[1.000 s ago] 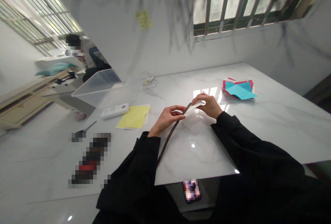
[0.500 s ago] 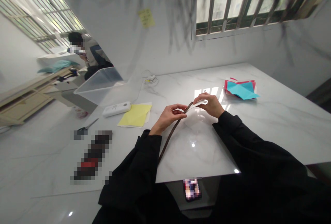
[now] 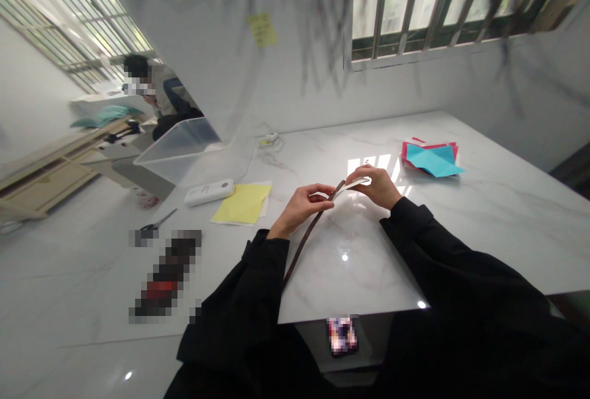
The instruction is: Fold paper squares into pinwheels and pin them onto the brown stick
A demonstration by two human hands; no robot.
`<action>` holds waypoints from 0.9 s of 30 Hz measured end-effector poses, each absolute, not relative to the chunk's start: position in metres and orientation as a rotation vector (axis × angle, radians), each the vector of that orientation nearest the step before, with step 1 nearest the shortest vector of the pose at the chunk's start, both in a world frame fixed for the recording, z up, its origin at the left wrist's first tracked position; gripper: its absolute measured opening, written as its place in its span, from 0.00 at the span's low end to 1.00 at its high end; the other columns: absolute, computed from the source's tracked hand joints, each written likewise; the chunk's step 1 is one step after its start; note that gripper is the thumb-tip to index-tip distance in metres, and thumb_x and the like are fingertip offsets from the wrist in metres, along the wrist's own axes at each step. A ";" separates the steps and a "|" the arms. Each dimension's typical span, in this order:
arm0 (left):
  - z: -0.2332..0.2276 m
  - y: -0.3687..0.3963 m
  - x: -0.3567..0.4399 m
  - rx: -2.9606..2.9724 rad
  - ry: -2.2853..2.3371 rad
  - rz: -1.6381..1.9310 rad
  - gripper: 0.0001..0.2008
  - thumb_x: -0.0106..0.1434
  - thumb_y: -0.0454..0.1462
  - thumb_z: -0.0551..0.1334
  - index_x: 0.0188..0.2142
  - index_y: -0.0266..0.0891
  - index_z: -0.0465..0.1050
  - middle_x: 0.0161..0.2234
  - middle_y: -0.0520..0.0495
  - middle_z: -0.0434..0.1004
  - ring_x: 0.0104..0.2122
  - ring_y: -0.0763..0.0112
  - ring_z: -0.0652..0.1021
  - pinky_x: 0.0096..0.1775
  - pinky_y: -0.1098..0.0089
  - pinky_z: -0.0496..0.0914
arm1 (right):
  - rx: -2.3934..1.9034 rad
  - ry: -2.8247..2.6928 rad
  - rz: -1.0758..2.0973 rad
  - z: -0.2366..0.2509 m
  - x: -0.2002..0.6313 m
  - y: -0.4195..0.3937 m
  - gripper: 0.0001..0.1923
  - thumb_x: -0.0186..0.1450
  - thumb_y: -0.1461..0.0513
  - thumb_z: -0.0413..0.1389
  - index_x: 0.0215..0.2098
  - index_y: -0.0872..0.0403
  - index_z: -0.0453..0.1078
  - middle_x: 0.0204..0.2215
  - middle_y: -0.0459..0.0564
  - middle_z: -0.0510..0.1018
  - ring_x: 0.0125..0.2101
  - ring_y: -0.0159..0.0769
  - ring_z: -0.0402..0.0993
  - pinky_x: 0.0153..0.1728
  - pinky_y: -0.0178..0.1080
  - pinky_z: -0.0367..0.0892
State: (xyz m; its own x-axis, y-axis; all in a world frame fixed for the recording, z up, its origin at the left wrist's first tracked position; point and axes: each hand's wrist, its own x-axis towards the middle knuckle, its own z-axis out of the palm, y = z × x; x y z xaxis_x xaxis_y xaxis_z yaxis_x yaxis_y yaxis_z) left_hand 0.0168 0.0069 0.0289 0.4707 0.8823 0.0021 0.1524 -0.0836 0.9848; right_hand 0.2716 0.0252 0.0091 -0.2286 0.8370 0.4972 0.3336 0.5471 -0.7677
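Between the thumb and fingers of my left hand (image 3: 302,208) is a long, thin dark brown strip (image 3: 302,245). It curves down past my left sleeve, which hides its lower end, and its top sticks out above my fingertips. My right hand (image 3: 375,185) pinches a narrow white strip (image 3: 354,184), bent and reaching leftward to the top of the brown one. The two strips meet just at my left fingertips; whether they are joined I cannot tell. Both hands are held close together above the white marble-patterned table (image 3: 350,288).
Yellow paper (image 3: 243,203) lies left of my hands, beside a white oblong device (image 3: 209,192). Scissors (image 3: 159,224) and a pixelated dark object (image 3: 168,276) are further left. Blue and red papers (image 3: 433,158) lie at right. A clear bin (image 3: 179,150) stands back left; a person (image 3: 159,88) sits beyond.
The view has shifted very slightly. Both hands keep their grips, and the white strip has barely moved against the brown one.
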 end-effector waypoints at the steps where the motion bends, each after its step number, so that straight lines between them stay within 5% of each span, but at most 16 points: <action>1: 0.029 0.007 0.017 1.553 0.932 0.783 0.22 0.56 0.41 0.75 0.49 0.38 0.81 0.42 0.43 0.84 0.37 0.68 0.81 0.41 0.67 0.73 | -0.967 -1.799 0.649 0.009 0.271 0.025 0.10 0.63 0.50 0.68 0.36 0.45 0.83 0.37 0.50 0.85 0.44 0.49 0.76 0.51 0.50 0.69; 14: 0.024 0.009 0.016 1.531 0.900 0.798 0.22 0.54 0.42 0.77 0.47 0.37 0.80 0.36 0.45 0.83 0.37 0.66 0.81 0.43 0.66 0.73 | -0.956 -1.605 1.055 0.004 0.269 0.031 0.14 0.58 0.52 0.70 0.36 0.53 0.80 0.36 0.50 0.84 0.40 0.44 0.80 0.47 0.47 0.74; 20: 0.026 0.006 0.018 1.516 0.876 0.816 0.22 0.54 0.43 0.77 0.46 0.36 0.80 0.38 0.44 0.83 0.37 0.66 0.81 0.44 0.66 0.73 | -0.938 -1.436 1.223 0.006 0.264 0.028 0.21 0.54 0.57 0.72 0.45 0.54 0.80 0.45 0.53 0.86 0.47 0.48 0.81 0.52 0.48 0.73; 27: 0.025 0.006 0.021 1.477 0.827 0.811 0.26 0.52 0.42 0.79 0.48 0.35 0.80 0.43 0.42 0.83 0.38 0.67 0.80 0.44 0.67 0.72 | -0.849 -1.297 1.392 -0.001 0.259 0.028 0.23 0.54 0.58 0.72 0.47 0.56 0.79 0.45 0.53 0.86 0.44 0.45 0.82 0.49 0.45 0.74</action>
